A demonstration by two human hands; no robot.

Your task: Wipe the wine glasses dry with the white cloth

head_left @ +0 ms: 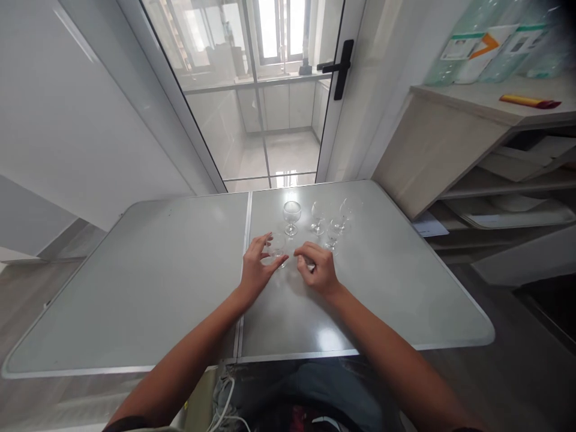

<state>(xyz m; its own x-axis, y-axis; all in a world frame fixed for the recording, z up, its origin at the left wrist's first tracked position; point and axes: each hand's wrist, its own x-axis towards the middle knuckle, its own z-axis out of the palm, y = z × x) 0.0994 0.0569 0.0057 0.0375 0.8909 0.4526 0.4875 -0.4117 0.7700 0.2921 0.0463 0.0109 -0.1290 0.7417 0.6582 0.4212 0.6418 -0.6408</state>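
Note:
My left hand [257, 264] is curled around a small clear stemmed glass [278, 246] on the grey table [148, 282], with its fingers touching the bowl. My right hand [317, 267] is closed in a pinch on another small clear glass [308, 260] that is mostly hidden by the fingers. Just beyond stand three more clear stemmed glasses: one [291, 216] at the centre, one [318, 216] to its right, and one [336, 231] nearest my right hand.
A seam [245, 240] runs down the middle of the table. A wooden shelf unit [472, 132] with papers and a tray stands to the right. A glass door [270, 90] with a black handle is behind the table. White cables [225, 402] hang below the near edge.

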